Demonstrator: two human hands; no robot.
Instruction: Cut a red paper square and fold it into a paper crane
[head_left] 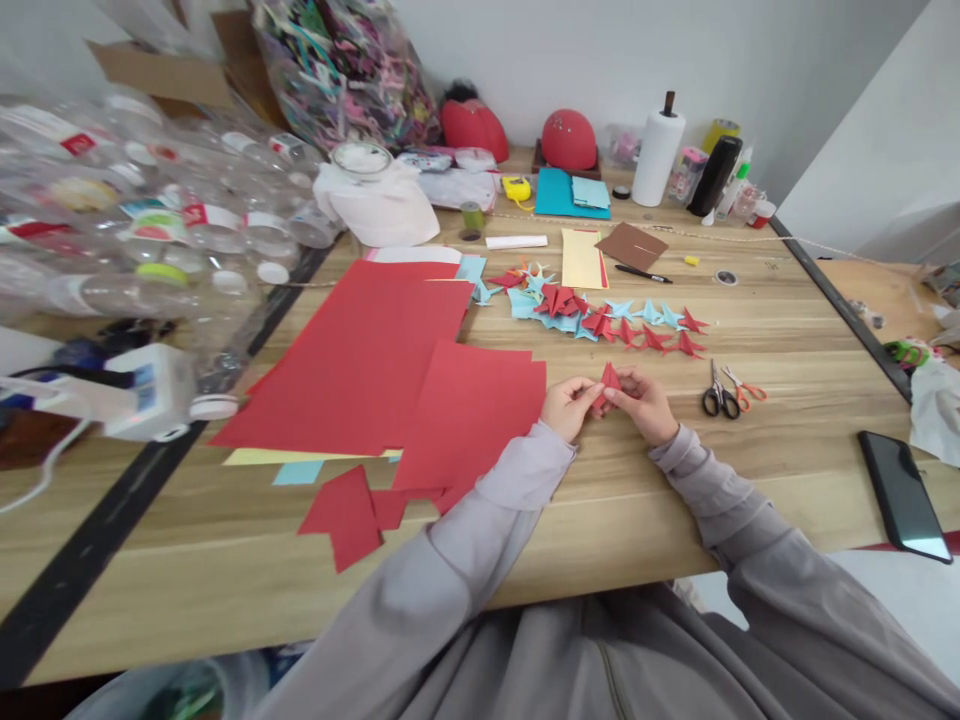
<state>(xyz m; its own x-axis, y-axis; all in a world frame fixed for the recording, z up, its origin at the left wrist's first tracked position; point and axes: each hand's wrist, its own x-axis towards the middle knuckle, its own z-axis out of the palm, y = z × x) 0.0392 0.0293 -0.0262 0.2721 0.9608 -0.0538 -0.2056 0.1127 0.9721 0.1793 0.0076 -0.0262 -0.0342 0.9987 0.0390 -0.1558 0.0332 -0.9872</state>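
Note:
My left hand (568,404) and my right hand (646,402) meet over the wooden table (675,500), both pinching a small folded red paper piece (608,381) between their fingertips. Large red paper sheets (375,350) lie just left of my hands, with smaller red offcuts (349,515) near the front edge. Beyond my hands a row of folded red and light-blue paper shapes (607,322) stretches across the table. Grey sleeves cover both arms.
Two pairs of scissors (724,395) lie right of my hands, a black phone (904,497) at the right edge. Several clear plastic bottles (150,220) pile up at left. A paper towel roll (658,155), red round objects (568,138), blue paper (570,193) and a pen (643,272) sit at the back.

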